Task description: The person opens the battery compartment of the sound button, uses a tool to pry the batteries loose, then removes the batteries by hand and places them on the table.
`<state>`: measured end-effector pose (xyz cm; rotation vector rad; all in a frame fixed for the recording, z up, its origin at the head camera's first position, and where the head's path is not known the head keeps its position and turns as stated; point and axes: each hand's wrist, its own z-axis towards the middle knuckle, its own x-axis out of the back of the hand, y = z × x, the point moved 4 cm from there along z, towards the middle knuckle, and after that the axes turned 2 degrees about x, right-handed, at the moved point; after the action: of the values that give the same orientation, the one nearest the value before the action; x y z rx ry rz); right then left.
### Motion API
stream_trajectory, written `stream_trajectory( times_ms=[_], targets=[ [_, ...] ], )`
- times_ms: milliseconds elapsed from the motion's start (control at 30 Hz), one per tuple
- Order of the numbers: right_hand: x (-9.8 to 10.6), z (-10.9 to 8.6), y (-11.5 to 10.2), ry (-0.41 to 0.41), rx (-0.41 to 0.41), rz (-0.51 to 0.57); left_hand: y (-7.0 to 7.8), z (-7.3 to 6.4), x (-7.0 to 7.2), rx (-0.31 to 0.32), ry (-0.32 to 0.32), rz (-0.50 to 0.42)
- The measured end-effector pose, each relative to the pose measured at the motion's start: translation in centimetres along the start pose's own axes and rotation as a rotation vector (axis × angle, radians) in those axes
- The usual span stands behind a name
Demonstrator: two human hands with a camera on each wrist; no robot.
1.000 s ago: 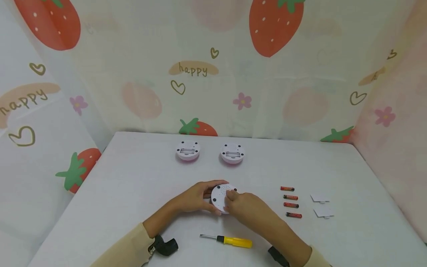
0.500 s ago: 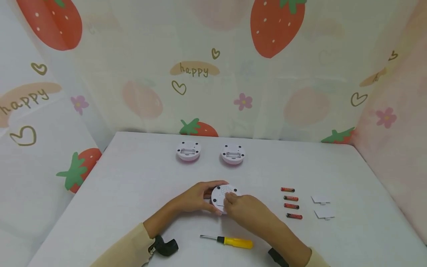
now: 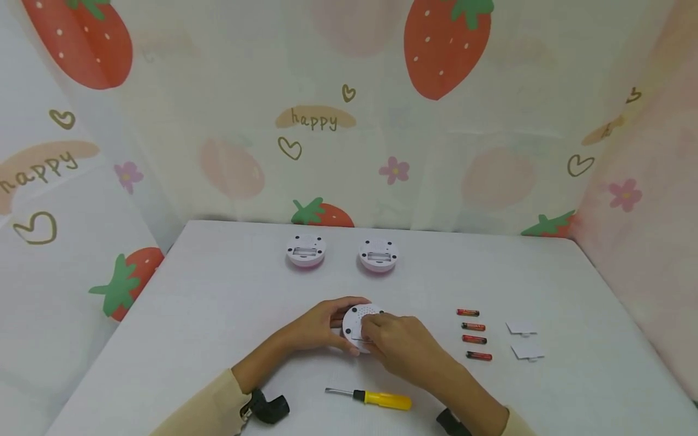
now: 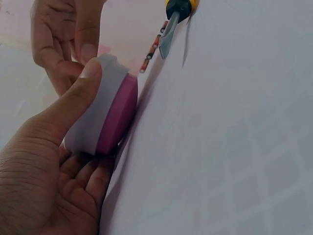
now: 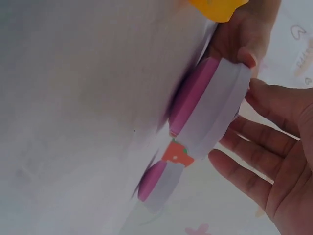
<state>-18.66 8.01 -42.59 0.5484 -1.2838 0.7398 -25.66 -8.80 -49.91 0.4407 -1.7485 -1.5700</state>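
Note:
A round white device with a pink underside (image 3: 353, 317) is held bottom-up in the left hand (image 3: 322, 324), its thumb on the near rim and fingers round the far side. Black feet and small holes mark its upturned face, and a battery cover (image 3: 357, 333) lies partly under the right hand (image 3: 400, 342). That hand's thumb (image 5: 281, 98) reaches the white face, while other fingers extend beside it. Its fingertips are bunched over the cover and partly hidden, so whether they pinch it I cannot tell. In the left wrist view the pink side (image 4: 118, 115) sits low by the table.
Two similar devices (image 3: 306, 251) with uncovered battery slots stand at the back. A yellow-handled screwdriver (image 3: 382, 399) lies in front of the hands. To the right are several red batteries (image 3: 474, 340) in a column and two loose white covers (image 3: 527, 351).
The right fingertips have shifted slightly left over the device's face. The left hand keeps its grip. The whole scene sits slightly lower as the head view tilts.

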Motion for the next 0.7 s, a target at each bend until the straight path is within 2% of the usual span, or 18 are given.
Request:
stream_trajectory(
  times_ms=[200,467,700],
  targets=[
    [-0.28,0.15,-0.08,-0.003,-0.042,-0.018,-0.05,0.05,0.04,0.002,-0.006,-0.001],
    [-0.48,0.34,-0.49,-0.092,-0.059,-0.113,-0.20,0.06,0.03,0.007,-0.001,0.012],
    [-0.37,0.21,-0.41,-0.085,-0.055,-0.114,-0.09,0.10,-0.07,0.007,-0.003,0.001]
  ],
)
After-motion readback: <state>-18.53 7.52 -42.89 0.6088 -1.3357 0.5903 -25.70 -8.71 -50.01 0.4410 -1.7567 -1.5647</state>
